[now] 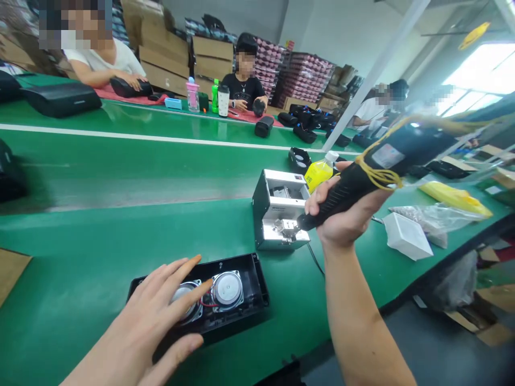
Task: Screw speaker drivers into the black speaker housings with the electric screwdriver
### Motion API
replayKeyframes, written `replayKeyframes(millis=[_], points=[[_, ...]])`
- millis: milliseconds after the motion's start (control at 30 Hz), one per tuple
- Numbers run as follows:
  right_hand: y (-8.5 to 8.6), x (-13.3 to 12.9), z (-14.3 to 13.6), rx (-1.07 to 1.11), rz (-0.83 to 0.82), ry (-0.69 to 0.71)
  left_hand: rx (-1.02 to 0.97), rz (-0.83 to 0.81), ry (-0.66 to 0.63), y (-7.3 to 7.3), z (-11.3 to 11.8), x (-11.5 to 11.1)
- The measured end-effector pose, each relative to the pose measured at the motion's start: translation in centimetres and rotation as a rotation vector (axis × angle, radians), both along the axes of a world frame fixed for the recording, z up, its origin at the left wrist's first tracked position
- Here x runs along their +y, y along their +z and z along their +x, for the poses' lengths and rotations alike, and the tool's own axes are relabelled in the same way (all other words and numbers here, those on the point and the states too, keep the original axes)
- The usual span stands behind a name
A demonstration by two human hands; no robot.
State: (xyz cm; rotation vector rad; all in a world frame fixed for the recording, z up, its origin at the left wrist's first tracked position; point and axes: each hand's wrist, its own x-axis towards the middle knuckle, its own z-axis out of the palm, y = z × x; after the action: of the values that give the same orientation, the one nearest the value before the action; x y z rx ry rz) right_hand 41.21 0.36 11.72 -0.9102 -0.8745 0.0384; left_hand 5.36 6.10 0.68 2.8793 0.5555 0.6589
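My right hand (346,214) is wrapped around a black electric screwdriver (362,174) with yellow cord tied around its body. The screwdriver's nose points down and left, at the front of a silver-and-black screw feeder (281,212). Whether its tip touches the feeder I cannot tell. My left hand (156,316) has its fingers spread over a black speaker housing (253,284) lying on the green table. Two round speaker drivers sit in the housing; the right driver (227,289) shows fully, with a red wire beside it. The left driver is partly behind my fingers.
Behind the feeder stands a bottle of yellow liquid (319,171). A white plastic box (407,236) and clear bags (438,214) lie at the right. Across the green table (100,230), co-workers handle black speakers. A slanted white post (374,75) rises behind my right hand.
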Motion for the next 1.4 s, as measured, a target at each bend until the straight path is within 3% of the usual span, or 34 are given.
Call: replayKeyframes(millis=[67,167,400,500,633,800,900,1033,1167,1400], points=[[-0.4,0.0,0.1,-0.005,-0.013,0.008,-0.052,-0.055,0.039,-0.2,-0.6,0.7],[-0.6,-0.1,-0.1,-0.013,-0.032,0.003,-0.076,-0.008,0.065,-0.7,-1.9,2.0],[-0.4,-1.2,-1.2,-0.026,-0.070,0.008,0.067,-0.007,0.104,-1.9,-4.0,3.4],[0.2,-1.9,-1.9,-0.003,-0.059,0.049,0.103,-0.028,0.084,-1.3,-3.9,3.3],[1.8,-2.2,-3.2,0.038,0.000,0.204,0.191,-0.107,0.127,0.3,-3.2,2.5],[3.0,-0.3,-7.0,0.092,0.049,0.440,0.294,-0.184,0.184,1.6,-1.6,1.6],[2.1,1.4,-10.4,0.156,0.061,0.558,0.328,-0.218,0.220,1.9,-0.6,1.6],[-0.3,3.5,-13.8,0.210,0.056,0.729,0.307,-0.243,0.198,1.8,-0.2,1.9],[-2.4,4.8,-14.9,0.199,-0.032,0.857,0.255,-0.263,0.168,1.6,-0.5,2.0],[-3.7,5.2,-15.6,0.154,-0.198,0.861,0.253,-0.304,0.143,2.1,-0.4,2.4]])
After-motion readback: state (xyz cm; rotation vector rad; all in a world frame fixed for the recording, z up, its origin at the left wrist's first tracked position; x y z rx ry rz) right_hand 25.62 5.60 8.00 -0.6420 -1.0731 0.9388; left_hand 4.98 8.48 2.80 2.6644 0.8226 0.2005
